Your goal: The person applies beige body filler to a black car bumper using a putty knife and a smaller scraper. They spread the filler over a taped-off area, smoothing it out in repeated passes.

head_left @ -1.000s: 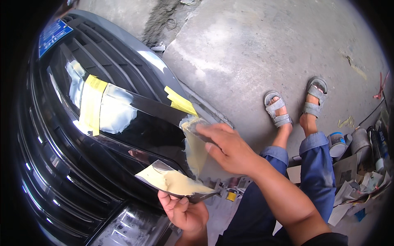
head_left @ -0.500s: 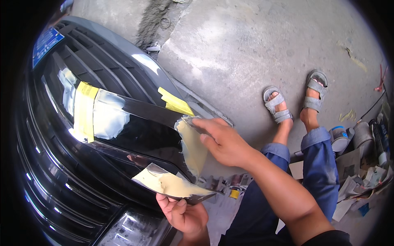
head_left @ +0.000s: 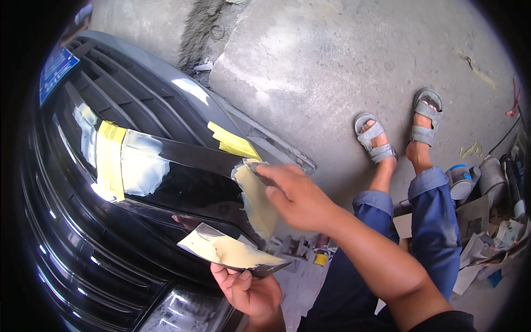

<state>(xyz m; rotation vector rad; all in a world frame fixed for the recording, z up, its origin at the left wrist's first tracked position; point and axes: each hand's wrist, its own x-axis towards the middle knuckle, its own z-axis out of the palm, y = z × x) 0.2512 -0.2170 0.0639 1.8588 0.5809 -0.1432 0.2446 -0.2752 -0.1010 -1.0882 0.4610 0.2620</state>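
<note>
My left hand (head_left: 249, 292) grips the lower edge of a thin dark putty plate (head_left: 278, 266), with its fingers behind and below it. A thick layer of cream putty (head_left: 229, 250) covers the plate's upper face. My right hand (head_left: 296, 196) is closed at the right end of the black car bumper (head_left: 193, 188), beside a patch of cream putty (head_left: 255, 202). A thin greyish edge shows at its fingertips; what they pinch is mostly hidden. Further left on the bumper are a pale smoothed patch (head_left: 144, 166) and a yellow tape strip (head_left: 110, 160).
Another yellow tape piece (head_left: 232, 141) sticks up behind the bumper's upper edge. The slatted black grille (head_left: 72, 221) fills the left side, with a headlight (head_left: 185, 312) below. My sandalled feet stand on concrete (head_left: 310, 66). Cans (head_left: 460, 181) and scrap paper (head_left: 475, 260) lie at right.
The view has shifted slightly, so the bumper sits a little further left and lower. My right hand has moved slightly left and down with it; my left hand keeps holding the plate.
</note>
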